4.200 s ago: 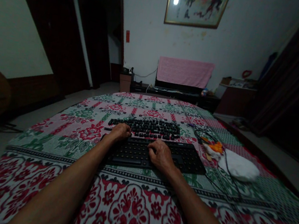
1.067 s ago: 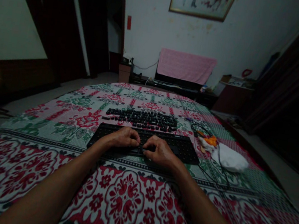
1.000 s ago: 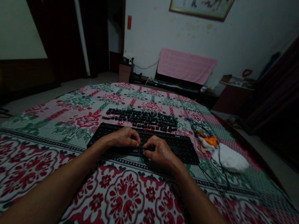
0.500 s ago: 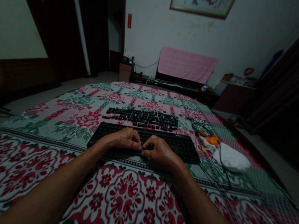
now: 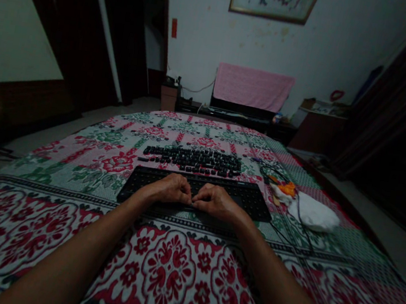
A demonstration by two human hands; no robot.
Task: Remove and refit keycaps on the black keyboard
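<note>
A black keyboard (image 5: pixel 252 199) with its keycaps off lies flat on a patterned cloth. Over its middle front edge my left hand (image 5: pixel 173 189) and my right hand (image 5: pixel 215 200) meet, fingertips nearly touching. Both have their fingers curled and pinched at the same small spot. Whatever lies between the fingertips is too small and dark to make out. Behind the keyboard, loose black keycaps (image 5: pixel 194 159) are spread in rows.
To the right lie a white plastic bag (image 5: pixel 315 214), an orange item (image 5: pixel 285 189) and dark cables (image 5: pixel 302 221). The red, green and white cloth (image 5: pixel 171 268) covers the wide surface. A pink towel (image 5: pixel 253 86) hangs at the far wall.
Both hands stay at the same spot on the keyboard, with hardly any finger movement. The whole view has shifted very slightly.
</note>
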